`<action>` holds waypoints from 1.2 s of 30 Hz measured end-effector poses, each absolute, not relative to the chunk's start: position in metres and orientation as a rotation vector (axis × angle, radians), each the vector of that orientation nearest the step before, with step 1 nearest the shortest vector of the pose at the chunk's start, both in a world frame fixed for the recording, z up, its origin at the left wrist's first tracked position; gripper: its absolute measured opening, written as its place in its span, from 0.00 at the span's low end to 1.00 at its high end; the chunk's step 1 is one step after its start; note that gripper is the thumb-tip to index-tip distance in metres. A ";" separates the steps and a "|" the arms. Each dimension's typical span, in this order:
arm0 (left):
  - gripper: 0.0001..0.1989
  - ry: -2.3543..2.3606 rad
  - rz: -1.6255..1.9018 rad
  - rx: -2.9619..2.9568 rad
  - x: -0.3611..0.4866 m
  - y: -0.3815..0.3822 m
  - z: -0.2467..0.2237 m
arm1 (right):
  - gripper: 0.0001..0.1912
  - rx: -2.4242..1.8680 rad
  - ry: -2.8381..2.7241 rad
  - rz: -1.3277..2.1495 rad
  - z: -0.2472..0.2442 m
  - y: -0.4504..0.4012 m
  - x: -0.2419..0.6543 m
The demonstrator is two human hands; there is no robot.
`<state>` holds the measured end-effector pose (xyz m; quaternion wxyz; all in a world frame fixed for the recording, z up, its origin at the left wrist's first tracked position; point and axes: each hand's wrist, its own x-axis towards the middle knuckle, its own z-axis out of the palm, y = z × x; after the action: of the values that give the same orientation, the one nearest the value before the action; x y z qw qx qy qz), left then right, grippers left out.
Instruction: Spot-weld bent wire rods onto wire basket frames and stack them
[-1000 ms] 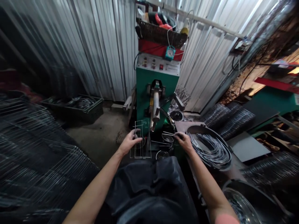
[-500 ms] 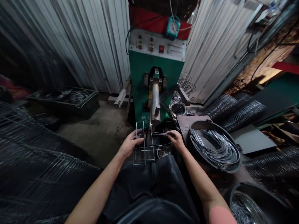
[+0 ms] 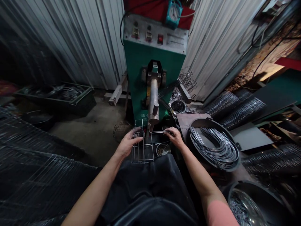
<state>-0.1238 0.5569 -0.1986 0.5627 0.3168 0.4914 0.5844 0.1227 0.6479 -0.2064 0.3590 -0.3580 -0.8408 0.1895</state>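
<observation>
My left hand (image 3: 129, 142) grips the left side of a small wire frame (image 3: 143, 147), which hangs upright over my lap below the machine's metal arm. Between the fingers of my right hand (image 3: 173, 135) are thin wire pieces (image 3: 158, 132), pointing left so that their ends reach the frame near the machine's tip. The green machine (image 3: 155, 56) stands straight ahead, its grey cylindrical arm (image 3: 154, 100) coming down to a point just above the frame. Whether the wire touches the tip cannot be made out.
To the right, a round black tray (image 3: 213, 144) holds bent wires. A bowl of small metal pieces (image 3: 243, 208) lies at the lower right. Stacked wire grids (image 3: 47, 175) fill the left side. A green bin (image 3: 77, 100) stands on the floor, and a small bowl (image 3: 163, 149) is near my lap.
The view has shifted, so the machine appears higher and slightly left. My hands keep their grips on the frame and wires; the frame has moved a little against the machine's tip.
</observation>
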 end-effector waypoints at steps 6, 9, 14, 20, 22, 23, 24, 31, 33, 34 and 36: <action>0.32 1.148 1.360 0.734 -0.122 0.557 -0.193 | 0.13 -0.925 -2.168 0.462 -0.207 0.650 0.122; 0.32 1.136 1.366 0.716 -0.122 0.558 -0.191 | 0.13 -0.908 -2.167 0.461 -0.208 0.652 0.122; 0.32 1.140 1.364 0.677 -0.123 0.561 -0.195 | 0.14 -0.880 -2.183 0.485 -0.209 0.655 0.122; 0.31 1.112 1.366 0.666 -0.126 0.564 -0.195 | 0.14 -0.908 -2.177 0.524 -0.209 0.656 0.122; 0.32 1.109 1.357 0.660 -0.126 0.565 -0.195 | 0.14 -0.908 -2.187 0.533 -0.208 0.656 0.122; 0.32 1.108 1.352 0.656 -0.126 0.565 -0.195 | 0.14 -0.908 -2.195 0.540 -0.207 0.656 0.122; 0.32 1.107 1.348 0.656 -0.126 0.566 -0.195 | 0.14 -0.907 -2.200 0.543 -0.207 0.656 0.122; 0.34 1.115 1.322 0.711 -0.128 0.567 -0.205 | 0.14 -0.874 -2.203 0.526 -0.208 0.657 0.121; 0.36 1.148 1.298 0.735 -0.128 0.565 -0.206 | 0.14 -0.868 -2.199 0.526 -0.208 0.657 0.122; 0.37 1.165 1.288 0.749 -0.128 0.564 -0.205 | 0.14 -0.864 -2.197 0.524 -0.209 0.657 0.122; 0.37 1.184 1.293 0.772 -0.128 0.563 -0.204 | 0.13 -0.857 -2.185 0.524 -0.209 0.657 0.122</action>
<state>-0.1280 0.5627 -0.2045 0.5753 0.3298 0.5055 0.5520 0.1220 0.6574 -0.2091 0.3600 -0.3325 -0.8477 0.2032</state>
